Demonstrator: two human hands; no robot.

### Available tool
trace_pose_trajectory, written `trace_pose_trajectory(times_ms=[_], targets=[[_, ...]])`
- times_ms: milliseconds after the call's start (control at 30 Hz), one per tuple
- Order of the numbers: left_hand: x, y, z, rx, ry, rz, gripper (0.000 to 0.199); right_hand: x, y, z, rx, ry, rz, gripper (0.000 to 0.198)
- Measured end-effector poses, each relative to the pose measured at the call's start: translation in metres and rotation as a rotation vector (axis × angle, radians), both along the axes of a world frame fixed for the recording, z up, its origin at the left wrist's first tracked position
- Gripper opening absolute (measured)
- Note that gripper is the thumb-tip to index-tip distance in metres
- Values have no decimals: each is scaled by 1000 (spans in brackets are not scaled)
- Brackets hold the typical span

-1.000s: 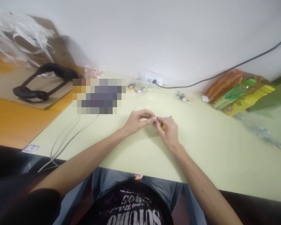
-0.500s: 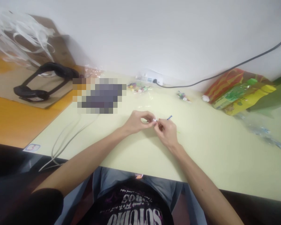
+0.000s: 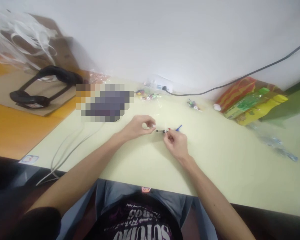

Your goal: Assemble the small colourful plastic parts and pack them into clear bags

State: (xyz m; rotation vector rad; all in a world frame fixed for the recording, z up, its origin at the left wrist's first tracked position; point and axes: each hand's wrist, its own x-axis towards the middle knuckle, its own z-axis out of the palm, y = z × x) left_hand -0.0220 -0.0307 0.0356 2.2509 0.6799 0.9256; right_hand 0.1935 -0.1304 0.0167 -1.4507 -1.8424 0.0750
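Observation:
My left hand (image 3: 141,126) is closed in a pinch, thumb and forefinger making a ring. A tiny white piece (image 3: 153,125) shows at its fingertips, too small to name. To its right, my right hand (image 3: 177,141) pinches a small assembled toy (image 3: 165,130) with white, black and red parts. From that toy a thin black arrow-shaped part (image 3: 160,131) points left toward my left fingertips, with a gap between. A blue stick-like piece (image 3: 179,128) shows just behind my right hand; whether it joins the toy I cannot tell.
Small colourful parts in clear bags (image 3: 150,96) lie near the wall, with another small bag (image 3: 194,105) to their right. A power strip (image 3: 157,83) with a black cable (image 3: 202,93) is behind. Right: green-capped bottle packaging (image 3: 247,103), crumpled plastic (image 3: 277,143). Left: pixelated dark object (image 3: 107,103), white cables (image 3: 72,155).
My hands have come apart: the left has drawn away to the left with the tiny white piece. The black arrow-shaped part now shows between them. The whole view has shifted slightly.

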Motion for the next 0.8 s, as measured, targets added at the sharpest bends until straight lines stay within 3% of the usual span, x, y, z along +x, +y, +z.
trace_pose_trajectory(times_ms=[67, 133, 233, 367, 500, 600, 667, 800], targets=[[-16, -2, -5, -47, 74, -1, 16, -12, -3, -2, -5, -87, 130, 26], [-32, -7, -11, -81, 140, -7, 18, -25, -5, -5, -43, -168, 162, 24], [-45, -13, -16, -82, 152, 23, 23, -40, -2, -10, -134, -232, 80, 23], [-41, -13, -18, -60, 179, 17, 25, -53, 7, -13, -227, -277, -45, 27], [-34, -10, -17, -2, 241, -2, 34, -56, 8, -10, -231, -211, 3, 31], [-33, -11, -13, -2, 252, 5, 44, -40, 7, -3, -159, -58, 68, 39], [-31, -12, -11, -8, 263, -10, 44, -17, 11, 5, -59, 3, 26, 38], [-22, -13, -13, 15, 290, -21, 41, 34, 24, 13, 51, -147, -24, 24]])
